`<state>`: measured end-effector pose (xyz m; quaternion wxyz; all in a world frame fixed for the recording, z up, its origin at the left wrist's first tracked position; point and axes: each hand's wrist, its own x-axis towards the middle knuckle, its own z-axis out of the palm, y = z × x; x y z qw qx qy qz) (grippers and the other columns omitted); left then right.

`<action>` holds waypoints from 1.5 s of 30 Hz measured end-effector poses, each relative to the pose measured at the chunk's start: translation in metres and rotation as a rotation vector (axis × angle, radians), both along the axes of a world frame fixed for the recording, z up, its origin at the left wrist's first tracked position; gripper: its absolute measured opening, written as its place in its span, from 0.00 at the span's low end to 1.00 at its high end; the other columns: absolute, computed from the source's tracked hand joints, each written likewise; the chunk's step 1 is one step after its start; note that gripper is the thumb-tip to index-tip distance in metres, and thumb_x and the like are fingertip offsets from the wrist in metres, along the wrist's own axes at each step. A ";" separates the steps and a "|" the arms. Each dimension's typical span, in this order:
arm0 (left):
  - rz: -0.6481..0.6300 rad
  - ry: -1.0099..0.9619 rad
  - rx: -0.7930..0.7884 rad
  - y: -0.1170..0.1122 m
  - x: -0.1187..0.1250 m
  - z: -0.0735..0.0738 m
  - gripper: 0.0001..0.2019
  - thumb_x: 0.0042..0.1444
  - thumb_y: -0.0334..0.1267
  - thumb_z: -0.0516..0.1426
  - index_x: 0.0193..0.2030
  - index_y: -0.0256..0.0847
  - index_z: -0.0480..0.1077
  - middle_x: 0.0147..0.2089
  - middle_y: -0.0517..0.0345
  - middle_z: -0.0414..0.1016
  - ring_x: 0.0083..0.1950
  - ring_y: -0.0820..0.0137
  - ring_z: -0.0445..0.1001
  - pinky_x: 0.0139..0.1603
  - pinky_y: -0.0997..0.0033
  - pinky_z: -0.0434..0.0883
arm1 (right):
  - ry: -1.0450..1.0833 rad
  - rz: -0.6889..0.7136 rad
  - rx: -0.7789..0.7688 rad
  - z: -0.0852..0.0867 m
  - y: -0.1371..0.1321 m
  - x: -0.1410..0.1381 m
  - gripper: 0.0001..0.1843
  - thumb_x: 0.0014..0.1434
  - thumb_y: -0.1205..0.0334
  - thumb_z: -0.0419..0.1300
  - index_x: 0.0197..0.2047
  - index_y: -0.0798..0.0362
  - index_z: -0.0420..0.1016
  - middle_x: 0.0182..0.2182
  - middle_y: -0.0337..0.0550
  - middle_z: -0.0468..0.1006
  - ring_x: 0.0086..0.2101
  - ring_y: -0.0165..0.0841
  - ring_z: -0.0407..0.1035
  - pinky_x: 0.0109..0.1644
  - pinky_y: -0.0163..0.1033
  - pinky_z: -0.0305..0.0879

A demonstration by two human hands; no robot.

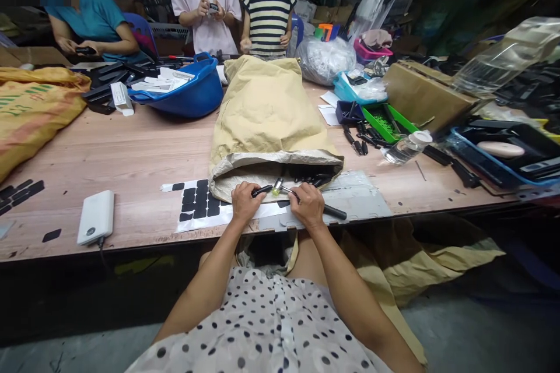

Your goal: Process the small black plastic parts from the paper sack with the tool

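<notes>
Right hand [308, 205], hammer [280, 187] handle through grip, head leftward

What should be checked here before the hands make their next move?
1. Grip of left hand on black part: ok.
2. Grip of right hand on tool: ok.
3. Tool tip seated squarely on the part: cannot tell, too small.
4. Mouth of sack open just behind both hands: ok.
5. The pad sheet lies flat beside the left hand: ok.
</notes>
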<state>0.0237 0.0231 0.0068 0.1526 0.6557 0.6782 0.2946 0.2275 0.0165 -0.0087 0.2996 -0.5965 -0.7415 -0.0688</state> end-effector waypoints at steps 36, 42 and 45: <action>-0.021 0.002 -0.085 0.005 0.003 0.011 0.04 0.53 0.39 0.66 0.36 0.49 0.80 0.39 0.56 0.77 0.48 0.59 0.73 0.51 0.59 0.66 | 0.211 0.027 -0.157 0.032 -0.020 -0.032 0.16 0.69 0.63 0.54 0.51 0.44 0.82 0.37 0.41 0.79 0.38 0.32 0.73 0.42 0.33 0.66; -0.009 -0.016 -0.075 0.005 0.003 0.010 0.03 0.51 0.38 0.66 0.34 0.48 0.79 0.37 0.56 0.77 0.47 0.59 0.73 0.51 0.59 0.67 | 0.183 -0.013 -0.131 0.027 -0.014 -0.025 0.17 0.69 0.63 0.53 0.52 0.44 0.81 0.38 0.42 0.79 0.39 0.34 0.73 0.42 0.34 0.66; 0.007 -0.076 -0.042 0.005 0.001 0.007 0.01 0.53 0.39 0.64 0.32 0.46 0.77 0.36 0.57 0.76 0.44 0.62 0.74 0.50 0.61 0.68 | 0.148 -0.040 -0.108 0.023 -0.005 -0.017 0.16 0.68 0.64 0.53 0.50 0.45 0.82 0.38 0.43 0.78 0.39 0.36 0.71 0.43 0.37 0.64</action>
